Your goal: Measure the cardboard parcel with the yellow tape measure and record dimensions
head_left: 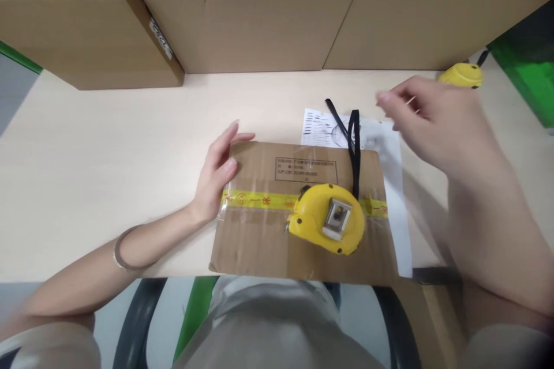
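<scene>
A brown cardboard box point(255, 242) bound with yellow printed tape lies flat at the table's front edge. My left hand point(216, 176) touches its far left corner, thumb at the side edge and fingers apart. On top of the box rests a yellow tape measure point(318, 225), its metal belt clip facing up and its black wrist strap point(355, 155) trailing over the far edge. My right hand point(437, 121), slightly blurred, is raised to the right above the table. Its thumb and fingers are curled together, and nothing shows between them.
A printed white sheet point(395, 184) lies partly under the box. Behind my right hand sits a second yellow tape measure point(461, 76). Large cardboard boxes point(259, 23) line the back, and another carton point(86, 40) stands at the far left of the table point(108, 144).
</scene>
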Demonstrator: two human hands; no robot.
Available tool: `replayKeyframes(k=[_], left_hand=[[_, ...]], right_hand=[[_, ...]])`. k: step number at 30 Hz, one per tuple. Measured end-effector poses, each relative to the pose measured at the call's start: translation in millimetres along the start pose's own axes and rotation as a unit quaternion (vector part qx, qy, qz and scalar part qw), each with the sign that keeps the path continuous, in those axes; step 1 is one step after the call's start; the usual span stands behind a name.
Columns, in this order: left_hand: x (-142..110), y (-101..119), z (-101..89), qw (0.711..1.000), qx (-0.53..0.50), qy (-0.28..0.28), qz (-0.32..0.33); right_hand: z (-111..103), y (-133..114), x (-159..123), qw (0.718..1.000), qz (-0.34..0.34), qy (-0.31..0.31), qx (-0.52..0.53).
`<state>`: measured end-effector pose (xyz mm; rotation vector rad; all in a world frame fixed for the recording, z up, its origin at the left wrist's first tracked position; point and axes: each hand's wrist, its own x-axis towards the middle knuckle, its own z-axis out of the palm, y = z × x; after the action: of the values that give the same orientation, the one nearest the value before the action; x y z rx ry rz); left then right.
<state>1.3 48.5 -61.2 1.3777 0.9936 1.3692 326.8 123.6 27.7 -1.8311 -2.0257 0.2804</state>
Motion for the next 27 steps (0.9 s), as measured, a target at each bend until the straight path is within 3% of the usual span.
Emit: replayKeyframes(k=[2, 4, 7, 11, 14, 16, 21, 23, 25, 27], left_hand=[[1.1, 0.0, -1.0, 0.999, 0.033, -0.016, 0.031], [2.1, -1.3, -1.4, 0.997, 0.049, -0.027, 0.045], [2.9, -4.9, -0.9, 0.998, 0.047, -0.013, 0.047], [4.1, -10.1, -0.5, 0.998, 0.023, -0.021, 0.052], [5.5, -12.9, -1.0, 0.997, 0.021, -0.032, 0.074], [6.2, -14.2, -1.4, 0.996, 0.024, -0.031, 0.079], [6.6, -14.9, -2.1, 0.996, 0.021, -0.036, 0.084], [5.8, -14.0, -1.9, 0.996, 0.009, -0.039, 0.078], [4.5, -12.7, -1.2, 0.997, -0.004, -0.04, 0.069], [3.3, -11.6, -0.3, 0.998, -0.021, -0.04, 0.054]], right_hand=[[-19.1, -19.5, -31.1, 0.991, -0.117, 0.028, 0.061], [-26.1, -36.1, -60.9, 0.97, -0.233, -0.014, 0.068], [-15.8, -49.7, -93.2, 0.948, -0.308, -0.072, 0.042], [5.9, -51.7, -111.8, 0.96, -0.209, -0.098, 0.157], [9.6, -54.2, -108.4, 0.948, -0.103, -0.072, 0.292], [5.8, -58.9, -97.4, 0.923, -0.046, -0.087, 0.372], [-6.0, -70.7, -60.4, 0.801, 0.048, -0.254, 0.54], [-6.3, -73.6, -50.6, 0.77, 0.069, -0.295, 0.561], [-4.1, -77.3, -45.4, 0.762, 0.081, -0.311, 0.562], [-1.5, -83.5, -44.0, 0.79, 0.073, -0.295, 0.533]])
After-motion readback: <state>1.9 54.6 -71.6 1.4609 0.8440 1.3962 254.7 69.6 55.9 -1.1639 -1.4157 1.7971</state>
